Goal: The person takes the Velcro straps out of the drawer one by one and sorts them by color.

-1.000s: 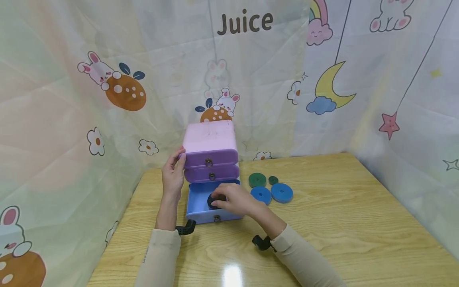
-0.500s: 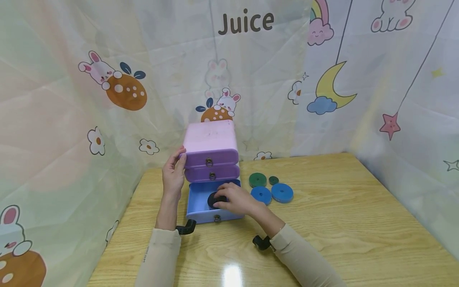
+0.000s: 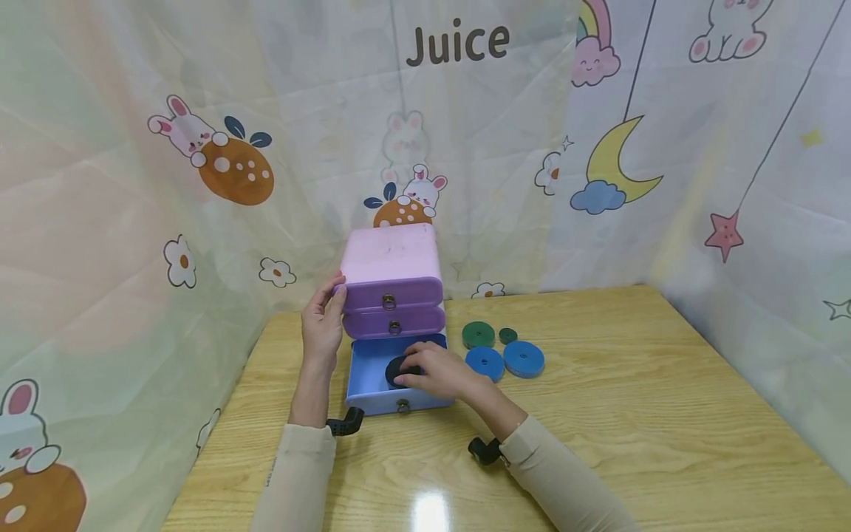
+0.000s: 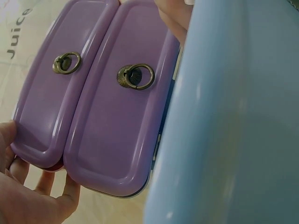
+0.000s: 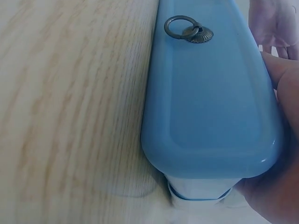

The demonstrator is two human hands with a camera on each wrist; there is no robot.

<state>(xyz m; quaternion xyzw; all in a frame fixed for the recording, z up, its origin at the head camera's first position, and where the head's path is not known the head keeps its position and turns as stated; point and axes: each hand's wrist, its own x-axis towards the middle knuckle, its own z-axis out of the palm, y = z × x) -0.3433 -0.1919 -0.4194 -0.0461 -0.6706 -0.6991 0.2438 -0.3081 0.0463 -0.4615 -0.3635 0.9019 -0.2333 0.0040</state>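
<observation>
A small chest of drawers with a pink top [image 3: 391,255] has two purple drawers [image 3: 392,294] above a pulled-out blue drawer [image 3: 364,369]. My right hand [image 3: 439,369] reaches over the blue drawer's right side, its fingers and thumb curled at a black disc [image 3: 394,372] inside it. In the right wrist view the blue drawer's front [image 5: 215,102] hides the disc. My left hand [image 3: 322,325] rests against the chest's left side, fingertips at the top purple drawer's edge. The left wrist view shows these fingers [image 4: 44,184] at the ends of both purple drawers.
Right of the chest, on the wooden table [image 3: 598,414], lie a green disc [image 3: 479,335], a small dark green disc [image 3: 508,336] and two blue discs, one nearer the chest [image 3: 484,363] and one farther right [image 3: 524,359]. A printed curtain [image 3: 319,148] stands behind.
My right fingers have slid slightly to the right over the black disc, leaving more of its left part showing. The left hand keeps its place on the chest.
</observation>
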